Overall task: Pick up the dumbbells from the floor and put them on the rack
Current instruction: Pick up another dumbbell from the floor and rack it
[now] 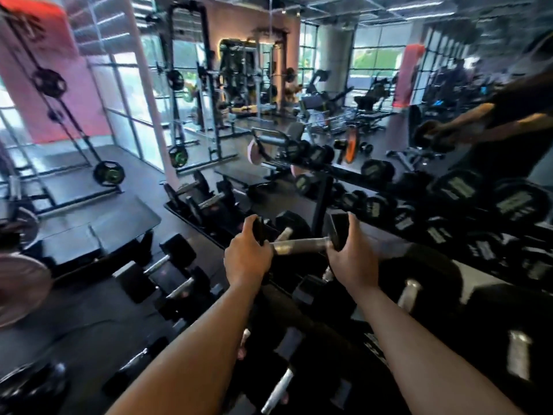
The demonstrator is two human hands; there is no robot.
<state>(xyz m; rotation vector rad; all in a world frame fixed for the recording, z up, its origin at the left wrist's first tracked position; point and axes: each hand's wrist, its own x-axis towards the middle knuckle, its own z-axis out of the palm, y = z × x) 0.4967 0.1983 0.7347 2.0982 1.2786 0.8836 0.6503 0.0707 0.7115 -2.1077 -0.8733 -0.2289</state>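
Note:
I hold one black hex dumbbell (302,243) with a silver handle level in front of me, above the rack (353,172). My left hand (250,259) grips its left head and my right hand (351,260) grips its right head. The black rack runs from centre to right and carries many round black dumbbells with pale labels (457,187). More hex dumbbells (170,265) lie low at the left and below my arms, with silver handles showing. The picture is blurred by motion.
A mirror behind the rack shows a person's reflection (508,121) holding a dumbbell. A black bench (98,229) stands left. Squat racks with weight plates (109,173) line the far left. A pale plate (21,289) sits at the left edge.

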